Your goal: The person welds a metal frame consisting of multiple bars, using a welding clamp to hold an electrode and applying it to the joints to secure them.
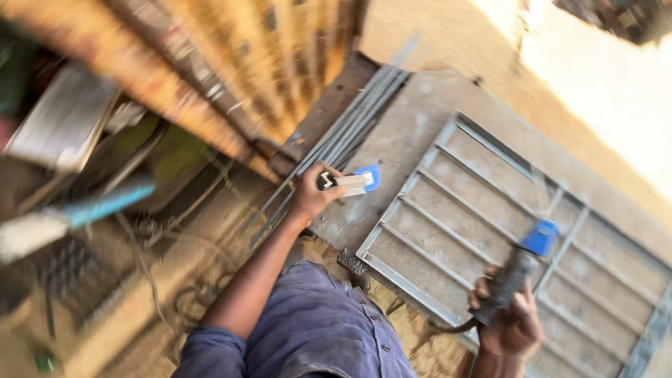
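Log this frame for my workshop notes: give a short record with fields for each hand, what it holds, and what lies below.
left hand: raised, fingers closed around a short pale bar with a blue end
right hand: gripping a dark-handled tool with a blue tip
work surface: grey metal grille frame lying flat on the ground
beside frame: bundle of long metal bars
clothing: blue shirt
image quality: blurred, fine detail unclear

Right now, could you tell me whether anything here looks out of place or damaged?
Nothing clearly stands out. The metal grille frame lies flat on the ground, bars evenly spaced. The picture is too blurred to judge finer damage.
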